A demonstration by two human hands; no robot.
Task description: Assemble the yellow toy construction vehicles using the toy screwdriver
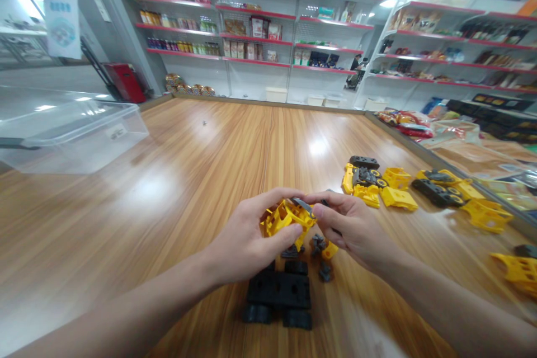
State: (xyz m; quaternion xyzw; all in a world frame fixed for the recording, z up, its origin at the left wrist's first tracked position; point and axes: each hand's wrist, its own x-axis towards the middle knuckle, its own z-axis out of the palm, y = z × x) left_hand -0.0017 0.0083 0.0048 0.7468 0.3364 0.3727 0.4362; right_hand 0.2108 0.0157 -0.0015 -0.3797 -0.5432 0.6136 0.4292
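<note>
My left hand [254, 232] is closed around a yellow plastic toy vehicle cab [279, 222], thumb along its near side. My right hand [350, 226] pinches a small dark grey piece [302, 206] at the cab's upper right edge, touching it. Whether that piece is seated in the cab, I cannot tell. Below the hands a black wheeled toy chassis [279, 291] rests on the wooden table. Small grey parts [319, 243] and a yellow piece [330, 250] lie beneath my right hand, partly hidden by it.
Yellow and black toy vehicle parts [398, 198] lie in groups along the table's right side. A clear plastic bin [84, 145] stands at the left. Bagged goods [444, 128] sit beyond the right edge. Stocked shelves [255, 14] line the back.
</note>
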